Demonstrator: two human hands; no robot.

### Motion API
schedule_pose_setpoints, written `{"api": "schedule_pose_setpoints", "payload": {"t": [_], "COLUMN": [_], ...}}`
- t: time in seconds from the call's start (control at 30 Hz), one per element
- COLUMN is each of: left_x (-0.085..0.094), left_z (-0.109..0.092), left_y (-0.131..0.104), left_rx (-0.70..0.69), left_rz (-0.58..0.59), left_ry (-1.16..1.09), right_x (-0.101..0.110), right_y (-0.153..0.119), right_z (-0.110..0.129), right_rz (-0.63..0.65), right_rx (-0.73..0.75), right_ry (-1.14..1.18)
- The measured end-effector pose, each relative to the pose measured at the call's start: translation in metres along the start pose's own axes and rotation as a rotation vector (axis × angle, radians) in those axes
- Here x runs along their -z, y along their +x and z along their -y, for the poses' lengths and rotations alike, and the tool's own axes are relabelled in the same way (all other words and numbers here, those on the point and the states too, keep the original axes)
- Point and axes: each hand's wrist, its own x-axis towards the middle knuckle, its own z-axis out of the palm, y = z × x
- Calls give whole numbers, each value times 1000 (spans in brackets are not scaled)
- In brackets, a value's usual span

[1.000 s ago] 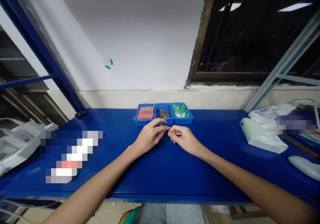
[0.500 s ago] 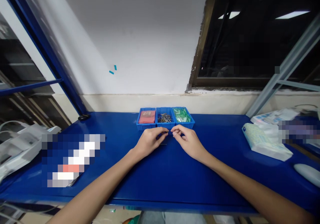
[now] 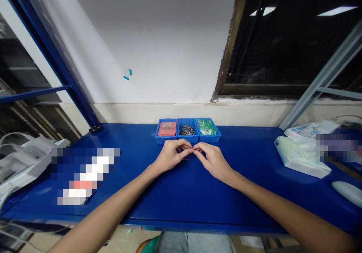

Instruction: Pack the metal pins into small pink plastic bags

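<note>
In front of three small blue bins, my left hand (image 3: 174, 155) and my right hand (image 3: 210, 158) meet fingertip to fingertip above the blue table (image 3: 198, 204). Both are closed in a pinch; whatever lies between the fingers is too small or hidden to name. The left bin (image 3: 166, 140) holds red-pink packets (image 3: 166, 129). Loose, thin metal pieces like screws (image 3: 187, 130) fill part of the middle bin (image 3: 188, 138). Green and clear plastic packets (image 3: 206, 126) lie in the right bin (image 3: 210, 138). A thin dark line shows on the table beside my left fingers.
On the right lie a tissue pack (image 3: 299, 158) and a pale rounded object (image 3: 347, 192). White equipment with cables (image 3: 31, 166) stands at the left, near a pixelated item (image 3: 90, 177). A wall (image 3: 158, 49) and metal posts (image 3: 325, 72) bound the table.
My fingertips have come together, closing the small gap that was between the two hands. The view has shifted slightly; the bins stay in place.
</note>
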Motion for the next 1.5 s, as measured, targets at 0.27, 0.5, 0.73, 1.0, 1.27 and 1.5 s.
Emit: {"api": "schedule_pose_setpoints", "payload": {"t": [0.27, 0.5, 0.73, 1.0, 1.27, 1.5], "left_x": [15, 34, 39, 22, 16, 17], "left_z": [12, 19, 10, 11, 11, 14], "left_y": [5, 2, 5, 2, 1, 1], "left_rx": [51, -92, -47, 19, 34, -5], "left_rz": [-195, 22, 271, 281, 255, 257], "left_ry": [115, 528, 749, 757, 703, 659], "right_x": [16, 18, -5, -20, -20, -6], "right_y": [45, 57, -4, -2, -3, -1], "right_z": [-13, -4, 10, 10, 10, -1], "right_rz": [-38, 23, 228, 281, 347, 322], "right_rx": [106, 100, 79, 101, 159, 78], "right_ry": [-421, -563, -378, -460, -565, -507]}}
